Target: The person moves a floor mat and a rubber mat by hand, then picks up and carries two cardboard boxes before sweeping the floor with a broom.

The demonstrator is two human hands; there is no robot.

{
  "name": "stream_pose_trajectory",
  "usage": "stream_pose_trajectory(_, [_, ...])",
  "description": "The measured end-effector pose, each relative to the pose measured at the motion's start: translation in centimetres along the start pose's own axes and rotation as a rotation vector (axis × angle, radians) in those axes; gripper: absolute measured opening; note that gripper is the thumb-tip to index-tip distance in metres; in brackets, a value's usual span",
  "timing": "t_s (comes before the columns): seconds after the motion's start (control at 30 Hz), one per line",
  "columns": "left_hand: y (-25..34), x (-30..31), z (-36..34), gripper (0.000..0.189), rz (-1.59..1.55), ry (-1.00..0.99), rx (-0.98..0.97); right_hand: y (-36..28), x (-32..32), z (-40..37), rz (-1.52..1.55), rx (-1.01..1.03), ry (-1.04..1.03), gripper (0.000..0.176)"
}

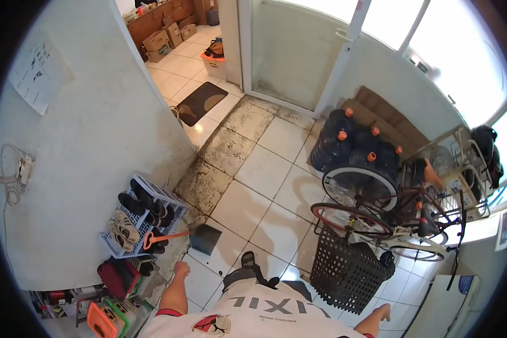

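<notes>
While the left hand (181, 268), its grip unreadable, seems to reach for the dustpan (204, 239) on the floor beside the shoe crate (174, 198), the right hand (384, 310) hangs released and empty. The next move likely calls for closing on the pan's orange handle.

Head view, steeply down, wide-angle

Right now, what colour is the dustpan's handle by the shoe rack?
Orange; the dustpan handle shows best in the head view.

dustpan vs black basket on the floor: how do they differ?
The dustpan is small, solid, orange-handled, lying by the shoe crate; the black basket is far larger, latticed, standing beside the bicycle. Both are dark and sit on the tiled floor.
</notes>
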State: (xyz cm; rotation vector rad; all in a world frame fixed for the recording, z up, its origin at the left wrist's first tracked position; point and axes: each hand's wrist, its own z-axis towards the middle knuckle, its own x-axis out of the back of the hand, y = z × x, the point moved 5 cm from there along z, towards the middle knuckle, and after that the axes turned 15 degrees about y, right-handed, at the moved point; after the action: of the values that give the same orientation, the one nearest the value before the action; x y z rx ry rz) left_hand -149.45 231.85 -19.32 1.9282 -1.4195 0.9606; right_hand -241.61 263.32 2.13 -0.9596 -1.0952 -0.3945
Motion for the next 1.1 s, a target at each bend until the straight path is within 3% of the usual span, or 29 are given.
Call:
stream_pose_trajectory(0.07, [-2.2, 3.6, -1.4, 0.018, 0.035, -0.052, 0.008, -1.4, 3.1, -2.4, 0.119, -0.35, 0.432, 0.038])
stream_pose_trajectory(0.13, [-0.3, 5.9, -0.3, 0.017, 0.347, 0.003, -0.196, -4.2, 2.6, -6.8, 0.343, -0.021, -0.071, 0.017])
stream_pose_trajectory(0.17, [1.8, 6.7, 0.8, 0.017, 0.345, 0.012, -0.203, -3.7, -0.6, -8.1, 0.361, 0.103, -0.303, 0.013])
stream_pose_trajectory(0.23, [3.4, 7.4, 1.7, 0.019, -1.059, 0.229, 0.826, -2.3, -3.4, -15.1, 0.194, 0.235, -0.467, 0.014])
stream_pose_trajectory(0.27, [5.0, 8.4, 3.5, 0.019, -1.059, 0.228, 0.825, -1.5, -4.9, -19.0, 0.107, 0.294, -0.525, 0.015])
stream_pose_trajectory(0.33, [8.5, 10.8, 9.2, 0.021, -0.728, 0.506, 0.289, -1.2, -7.9, -27.6, -0.067, 0.432, -0.642, 0.018])
stream_pose_trajectory(0.37, [10.4, 13.4, 10.6, 0.021, -0.733, 0.514, 0.301, -1.7, -9.6, -31.9, -0.14, 0.513, -0.691, 0.02])
stream_pose_trajectory(0.47, [15.6, 24.9, 14.3, 0.026, -0.735, 0.264, 0.562, -5.8, -18.4, -43.3, -0.328, 0.837, -0.764, 0.025])
stream_pose_trajectory(0.5, [15.6, 25.8, 16.2, 0.026, -0.741, 0.271, 0.585, -8.7, -19.8, -48.3, -0.38, 0.953, -0.782, 0.027])
stream_pose_trajectory(0.53, [15.6, 27.3, 18.7, 0.025, -0.483, 0.222, 0.377, -12.9, -21.5, -53.6, -0.483, 1.144, -0.781, 0.029])
stream_pose_trajectory(0.6, [15.5, 29.5, 22.7, 0.026, 0.03, 0.111, -0.035, -22.6, -24.6, -65.3, -0.853, 1.906, -0.627, 0.032])
stream_pose_trajectory(0.63, [14.0, 30.7, 24.4, 0.026, 0.037, 0.12, -0.019, -28.0, -25.0, -71.0, -0.899, 2.037, -0.582, 0.034])
stream_pose_trajectory(0.67, [11.8, 30.9, 25.8, 0.03, -0.152, 0.121, 0.216, -35.0, -16.9, -77.2, 0.044, 1.609, -0.777, 0.033])
stream_pose_trajectory(0.7, [11.4, 31.2, 26.7, 0.04, -0.358, 0.115, 0.452, -40.7, -20.9, -81.0, -0.024, 1.63, -0.587, 0.029])
stream_pose_trajectory(0.73, [12.6, 33.1, 26.5, 0.04, -0.379, 0.112, 0.469, -46.5, -20.1, -85.9, 0.234, 1.635, -0.627, 0.038])
stream_pose_trajectory(0.77, [14.0, 35.6, 25.3, 0.047, -0.629, 0.122, 0.605, -51.2, -16.3, -91.3, 0.594, 1.78, -0.488, 0.064])
stream_pose_trajectory(0.8, [15.9, 39.2, 23.7, 0.056, -0.873, 0.152, 0.747, -56.4, -13.2, -96.0, 0.342, 1.775, -0.76, 0.079])
stream_pose_trajectory(0.9, [16.0, 40.2, 21.5, 0.056, -0.961, 0.101, 0.908, -68.4, -6.4, -106.4, 0.4, 1.869, -0.375, 0.071])
stream_pose_trajectory(0.93, [15.7, 40.2, 20.8, 0.056, -0.944, 0.069, 0.945, -71.9, -4.4, -109.5, 0.4, 1.874, -0.359, 0.069])
stream_pose_trajectory(1.0, [15.3, 40.2, 19.7, 0.056, -0.922, 0.011, 1.038, -79.3, -7.8, -113.6, 0.723, 2.021, 0.016, 0.066])
stream_pose_trajectory(1.1, [16.0, 41.6, 22.6, 0.056, -0.918, -0.039, 1.149, -86.3, -8.0, -119.2, 0.515, 2.071, 0.145, 0.057])
